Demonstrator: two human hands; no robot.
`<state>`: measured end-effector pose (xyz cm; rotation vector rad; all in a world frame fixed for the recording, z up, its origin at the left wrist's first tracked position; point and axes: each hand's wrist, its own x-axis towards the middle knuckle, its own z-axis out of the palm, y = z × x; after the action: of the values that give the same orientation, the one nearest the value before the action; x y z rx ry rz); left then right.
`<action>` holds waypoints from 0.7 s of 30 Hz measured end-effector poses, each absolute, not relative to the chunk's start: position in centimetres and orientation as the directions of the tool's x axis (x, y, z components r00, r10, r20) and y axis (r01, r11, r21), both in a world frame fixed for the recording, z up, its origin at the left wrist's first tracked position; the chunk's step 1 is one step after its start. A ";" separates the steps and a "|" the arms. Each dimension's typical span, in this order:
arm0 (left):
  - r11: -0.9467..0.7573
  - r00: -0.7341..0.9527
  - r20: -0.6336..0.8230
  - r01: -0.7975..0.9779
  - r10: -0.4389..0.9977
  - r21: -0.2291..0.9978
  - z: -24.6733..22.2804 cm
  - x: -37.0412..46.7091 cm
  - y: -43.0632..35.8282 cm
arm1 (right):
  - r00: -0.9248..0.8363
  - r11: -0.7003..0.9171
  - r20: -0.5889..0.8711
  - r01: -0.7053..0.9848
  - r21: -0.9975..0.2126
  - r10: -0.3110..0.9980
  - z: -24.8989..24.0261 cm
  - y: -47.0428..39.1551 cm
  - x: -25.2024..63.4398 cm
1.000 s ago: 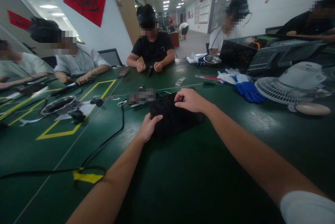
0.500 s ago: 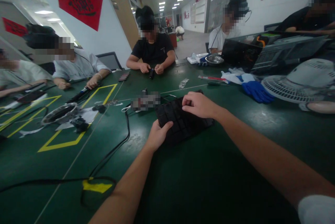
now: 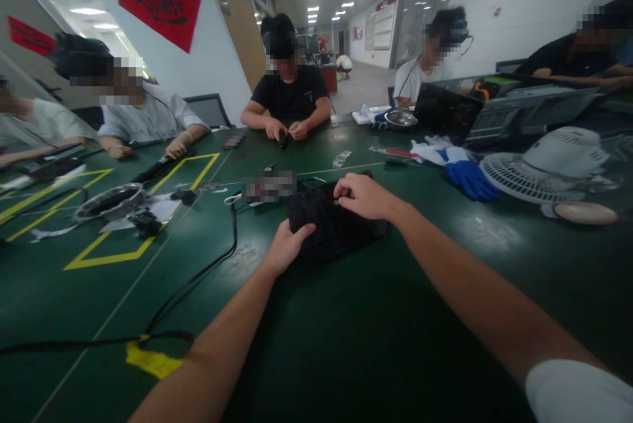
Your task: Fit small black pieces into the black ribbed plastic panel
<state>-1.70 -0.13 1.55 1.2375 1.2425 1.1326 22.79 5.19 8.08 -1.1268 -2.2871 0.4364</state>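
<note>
A flat black panel-like object (image 3: 321,228) with a grid of square sections lies tilted on the green table in front of me. My left hand (image 3: 288,244) is closed on its near left side, the thumb lying on top and the other fingers mostly hidden. Over the upper right part of the panel, my right hand (image 3: 363,196) is bent with thumb and fingertips pinched together. A tiny light spot shows at those fingertips, too small to name. Just beyond the panel is a blurred-out item (image 3: 270,187) with a white loop at its left end.
A black cable (image 3: 198,278) crosses the table (image 3: 420,344) to my left, near yellow tape (image 3: 153,360). Blue-and-white gloves (image 3: 469,176) and a white fan guard (image 3: 514,176) are on the right. A metal ring (image 3: 111,202) rests at left. Several people sit around the table.
The view has shifted slightly, so the panel and both hands appear a little further left. My left hand keeps its hold, and my right hand remains pinched above the panel.
</note>
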 end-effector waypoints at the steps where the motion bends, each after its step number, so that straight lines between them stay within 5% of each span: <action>1: 0.032 0.026 -0.034 0.061 0.999 0.998 1.6 -1.7 -0.2 | -0.500 0.595 0.327 0.622 -0.509 0.802 8.2 5.2 22.8; 21: 0.026 -0.003 -0.025 0.052 1.000 0.998 1.7 -1.5 -0.3 | -0.462 0.588 0.364 0.650 -0.481 0.809 7.5 5.5 22.5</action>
<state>-1.48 -0.32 1.69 1.2273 1.2615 1.1671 22.49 5.52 7.46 -1.1554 -2.2551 0.3699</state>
